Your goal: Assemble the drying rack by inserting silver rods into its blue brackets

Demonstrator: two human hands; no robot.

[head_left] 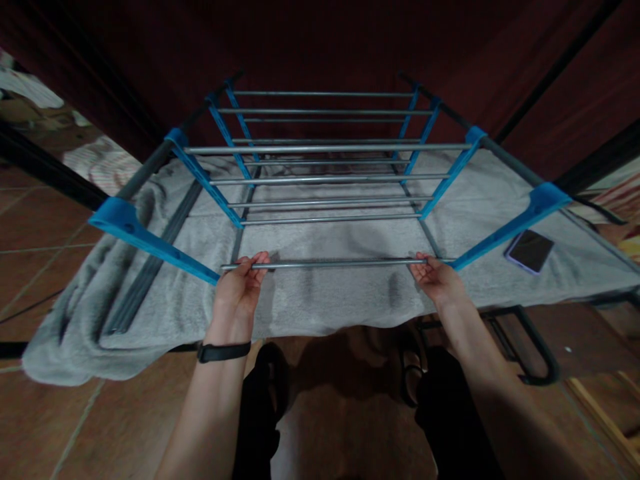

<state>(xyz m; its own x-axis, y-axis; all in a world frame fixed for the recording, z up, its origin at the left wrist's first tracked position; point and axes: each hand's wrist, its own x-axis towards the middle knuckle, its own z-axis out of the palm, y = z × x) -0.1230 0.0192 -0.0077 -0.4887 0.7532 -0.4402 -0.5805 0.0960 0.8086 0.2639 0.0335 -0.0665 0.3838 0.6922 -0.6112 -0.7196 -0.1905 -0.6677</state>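
Observation:
Across the front of a partly built rack lies a thin grey metal rod (pixel 340 263), held level by both hands. My left hand (pixel 240 283), with a dark band on its wrist, pinches the rod near its left end, beside the lower end of the left blue plastic bracket (pixel 155 241). Near the other end my right hand (pixel 434 277) grips it, close to the lower end of the right blue bracket (pixel 505 230). Whether the rod's ends sit in the brackets I cannot tell. Behind, several grey rods (pixel 330 179) span between further blue brackets.
A grey blanket (pixel 340 307) covers the surface under the rack. Loose grey tubes (pixel 150 267) lie on the left. A phone (pixel 530 251) rests at the right. Dark red curtain (pixel 320 40) hangs behind, and a black metal frame (pixel 540 353) shows at lower right.

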